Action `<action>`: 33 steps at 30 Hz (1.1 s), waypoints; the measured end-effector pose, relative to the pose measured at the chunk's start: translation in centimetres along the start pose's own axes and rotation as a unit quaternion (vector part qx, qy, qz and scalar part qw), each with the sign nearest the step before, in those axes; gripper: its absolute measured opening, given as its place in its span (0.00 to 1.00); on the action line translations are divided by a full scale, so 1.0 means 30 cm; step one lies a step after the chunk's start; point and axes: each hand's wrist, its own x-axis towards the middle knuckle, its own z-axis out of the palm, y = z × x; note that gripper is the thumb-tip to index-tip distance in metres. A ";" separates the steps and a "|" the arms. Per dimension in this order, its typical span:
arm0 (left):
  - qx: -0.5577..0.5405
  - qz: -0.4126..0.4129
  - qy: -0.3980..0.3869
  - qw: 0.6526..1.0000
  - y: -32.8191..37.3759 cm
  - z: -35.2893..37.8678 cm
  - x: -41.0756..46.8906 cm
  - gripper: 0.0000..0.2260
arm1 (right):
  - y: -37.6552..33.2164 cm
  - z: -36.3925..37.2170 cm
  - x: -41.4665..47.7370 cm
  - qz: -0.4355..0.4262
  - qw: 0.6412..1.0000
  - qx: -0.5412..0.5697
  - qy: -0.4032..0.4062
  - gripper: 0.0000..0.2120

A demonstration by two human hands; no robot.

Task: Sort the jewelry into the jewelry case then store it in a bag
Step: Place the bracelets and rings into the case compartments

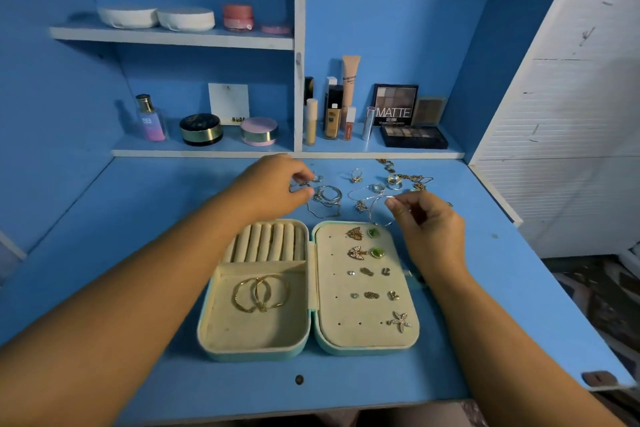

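An open jewelry case [311,348] with cream lining lies on the blue desk. Its left half has ring rolls [266,241] and two gold hoop earrings [260,293]; its right half carries several stud earrings [367,270] and a starfish piece [400,321]. Loose silver rings, hoops and chains [367,189] lie behind the case. My left hand [273,189] pinches a small silver piece [304,182] near a silver hoop [327,194]. My right hand [427,229] pinches a thin silver hoop [377,210] just above the case's far right corner.
Behind the desk a low shelf [287,152] holds a perfume bottle [150,120], compacts, makeup tubes and eyeshadow palettes [412,137]. An upper shelf carries white puffs and a pink jar. A white panel [571,114] stands at right.
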 end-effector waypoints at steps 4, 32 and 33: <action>0.081 0.012 -0.097 0.992 0.033 0.065 0.135 0.23 | 0.012 0.009 0.011 -0.021 1.000 -0.015 -0.001 0.03; -0.071 0.056 0.139 0.986 0.052 -0.044 -0.142 0.05 | 0.003 0.000 0.011 0.001 0.999 -0.032 -0.019 0.05; -0.081 0.043 0.124 0.988 0.045 -0.055 -0.202 0.04 | 0.000 0.000 0.009 0.002 0.999 -0.035 -0.020 0.04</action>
